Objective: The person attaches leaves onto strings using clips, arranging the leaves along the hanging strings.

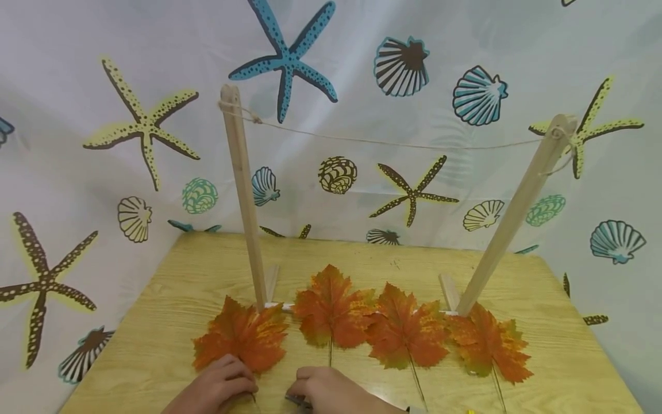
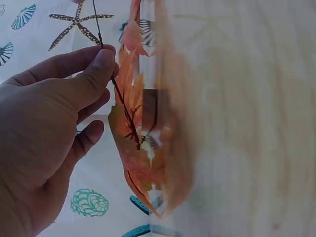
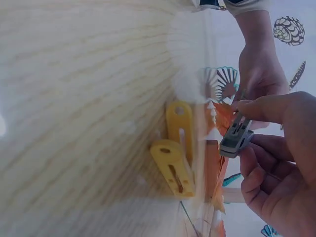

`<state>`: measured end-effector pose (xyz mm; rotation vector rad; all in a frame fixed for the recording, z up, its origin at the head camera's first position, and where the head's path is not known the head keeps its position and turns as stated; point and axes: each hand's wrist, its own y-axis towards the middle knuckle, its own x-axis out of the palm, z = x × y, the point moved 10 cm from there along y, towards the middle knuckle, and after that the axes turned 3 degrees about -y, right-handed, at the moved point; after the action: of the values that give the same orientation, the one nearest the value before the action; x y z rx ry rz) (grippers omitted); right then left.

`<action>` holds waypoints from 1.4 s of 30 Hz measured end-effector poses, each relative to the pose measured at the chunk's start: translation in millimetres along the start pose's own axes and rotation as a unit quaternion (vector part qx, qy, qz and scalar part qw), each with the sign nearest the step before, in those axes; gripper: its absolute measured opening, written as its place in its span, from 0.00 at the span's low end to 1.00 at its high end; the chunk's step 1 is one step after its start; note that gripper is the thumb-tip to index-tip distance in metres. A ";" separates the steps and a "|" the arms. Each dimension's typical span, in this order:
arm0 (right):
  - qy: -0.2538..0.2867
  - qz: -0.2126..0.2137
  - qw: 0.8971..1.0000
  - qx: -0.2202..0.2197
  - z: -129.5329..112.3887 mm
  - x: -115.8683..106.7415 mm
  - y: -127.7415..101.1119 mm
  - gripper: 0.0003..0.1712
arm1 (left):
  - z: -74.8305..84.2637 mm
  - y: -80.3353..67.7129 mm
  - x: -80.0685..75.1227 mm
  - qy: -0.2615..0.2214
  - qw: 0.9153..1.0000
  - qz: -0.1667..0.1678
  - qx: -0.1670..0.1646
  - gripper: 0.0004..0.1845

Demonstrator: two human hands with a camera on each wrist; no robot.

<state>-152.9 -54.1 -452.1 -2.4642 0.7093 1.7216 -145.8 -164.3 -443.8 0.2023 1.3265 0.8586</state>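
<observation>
head view: left hand [image 1: 219, 386] pinches stem of leftmost maple leaf [image 1: 243, 336], which lies on table [image 1: 155, 322] just left of left post [image 1: 244, 195]. right hand [image 1: 331, 392], just right of it, grips grey clothespin [image 3: 236, 137] w/ thumb & fingers curled.

From above and behind our hands, the head camera looks forward and down across the wooden table [image 1: 558, 345] to the far seashell curtain [image 1: 77, 172]; it stands back enough to take in both posts and the string. Our left wrist camera sits very close behind the left hand [image 2: 54, 123], rolled sideways, with the tabletop a blurred wall on the right of its picture. Our right wrist camera sits equally close to the right hand [image 3: 281, 163], also rolled, the table filling the left. All three views share the near edge, where the leftmost leaf [image 1: 240, 336] lies between our hands.
</observation>
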 end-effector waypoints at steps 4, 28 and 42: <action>0.032 0.017 0.999 0.034 6.8 -5.8 -4.8 0.14 | 10.4 7.8 -4.7 -0.001 1.000 0.012 -0.009 0.12; 0.138 0.090 0.981 0.104 24.4 -28.5 -17.1 0.12 | 1.2 32.4 -7.7 0.022 0.969 -0.018 -0.247 0.10; 0.183 0.124 0.966 0.132 32.8 -44.7 -12.0 0.09 | -28.8 38.4 -21.5 0.030 0.900 -0.035 -0.434 0.03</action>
<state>-189.1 -18.6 -426.8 -2.6074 1.2382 1.1341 -188.2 -161.4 -412.8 -0.5728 0.8864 1.3180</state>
